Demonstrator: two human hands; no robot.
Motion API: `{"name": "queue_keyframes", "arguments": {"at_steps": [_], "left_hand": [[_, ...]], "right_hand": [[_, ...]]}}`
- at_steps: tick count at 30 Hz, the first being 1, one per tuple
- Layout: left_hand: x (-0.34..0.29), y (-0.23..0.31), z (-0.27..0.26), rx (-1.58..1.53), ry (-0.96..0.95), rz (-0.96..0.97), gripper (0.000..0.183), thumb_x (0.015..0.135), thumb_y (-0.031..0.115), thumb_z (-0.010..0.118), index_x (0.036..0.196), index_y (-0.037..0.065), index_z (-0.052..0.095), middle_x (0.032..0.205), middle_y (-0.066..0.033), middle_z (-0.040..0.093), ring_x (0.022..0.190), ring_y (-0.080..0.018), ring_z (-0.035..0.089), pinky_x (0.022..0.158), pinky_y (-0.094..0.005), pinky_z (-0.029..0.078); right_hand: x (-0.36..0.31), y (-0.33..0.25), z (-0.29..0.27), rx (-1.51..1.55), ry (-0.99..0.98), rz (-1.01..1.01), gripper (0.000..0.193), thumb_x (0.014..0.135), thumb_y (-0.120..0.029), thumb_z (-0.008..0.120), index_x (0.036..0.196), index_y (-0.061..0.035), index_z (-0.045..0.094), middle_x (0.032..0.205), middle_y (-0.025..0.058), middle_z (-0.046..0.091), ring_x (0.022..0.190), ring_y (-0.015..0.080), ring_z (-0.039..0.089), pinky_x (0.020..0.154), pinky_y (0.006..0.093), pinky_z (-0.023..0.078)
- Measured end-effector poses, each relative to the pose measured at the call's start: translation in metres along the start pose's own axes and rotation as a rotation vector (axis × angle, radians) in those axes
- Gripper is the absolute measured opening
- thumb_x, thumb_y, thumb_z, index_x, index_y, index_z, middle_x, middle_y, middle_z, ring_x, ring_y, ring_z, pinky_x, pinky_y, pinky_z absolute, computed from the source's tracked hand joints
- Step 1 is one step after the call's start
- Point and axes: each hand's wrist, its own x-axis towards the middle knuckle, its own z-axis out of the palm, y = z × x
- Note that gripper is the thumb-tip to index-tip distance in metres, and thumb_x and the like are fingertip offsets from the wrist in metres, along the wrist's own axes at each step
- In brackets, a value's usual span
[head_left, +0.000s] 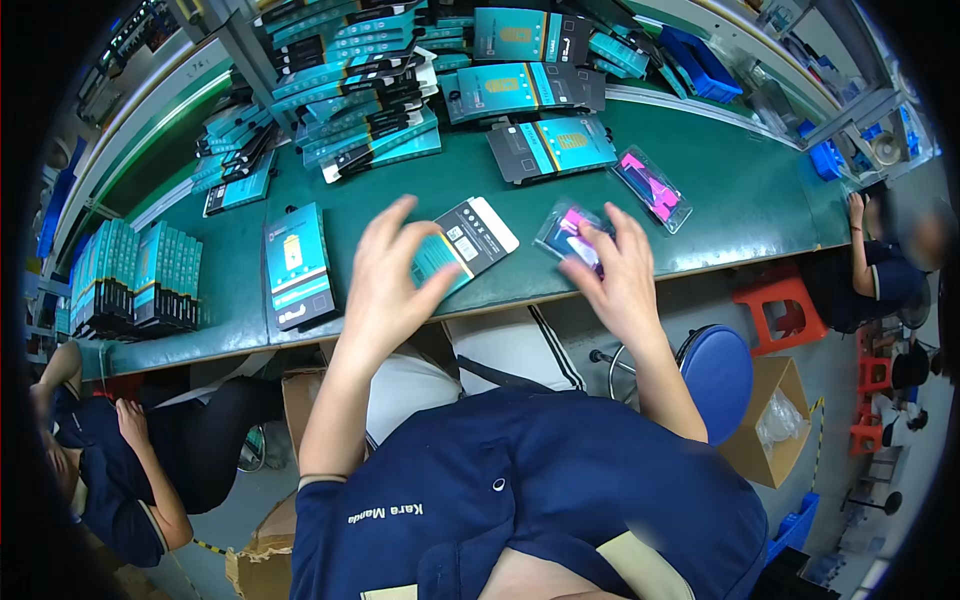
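Two items at the green table (pixel 740 215) seemed light, stiff and best gripped by edges: a box (pixel 472 240) beneath the spread left hand (pixel 390 280), a plastic pack (pixel 560 232) by the spread right hand (pixel 624 278), contact unclear.

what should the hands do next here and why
Probably settle the left hand onto the teal-and-black box to steady it: its fingers are spread over the box, whose white end flap sticks out on the side nearer the clear pack at the right hand.
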Motion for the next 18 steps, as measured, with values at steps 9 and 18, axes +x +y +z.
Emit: {"name": "queue_keyframes", "arguments": {"at_steps": [9, 18], "left_hand": [[0.024, 0.001, 0.003, -0.071, -0.362, 0.123, 0.064, 0.057, 0.030, 0.084, 0.110, 0.005, 0.058, 0.119, -0.0132, 0.054, 0.113, -0.0323, 0.050, 0.096, -0.0400, 0.040], [0.026, 0.015, 0.002, -0.034, -0.318, 0.129, 0.068, 0.053, 0.029, 0.083, 0.112, 0.009, 0.055, 0.106, -0.0081, 0.059, 0.099, -0.0299, 0.058, 0.085, -0.0413, 0.045]], "right_hand": [[0.026, 0.008, -0.002, 0.379, -0.287, -0.137, 0.059, 0.057, -0.020, 0.081, 0.112, -0.0091, 0.063, 0.117, 0.0082, 0.062, 0.114, 0.0294, 0.054, 0.110, 0.0521, 0.027], [0.054, -0.024, 0.025, 1.415, -0.222, -0.244, 0.060, 0.070, -0.002, 0.058, 0.129, -0.0037, 0.048, 0.156, 0.0183, 0.023, 0.146, 0.0321, 0.020, 0.117, 0.0518, 0.011]]}}
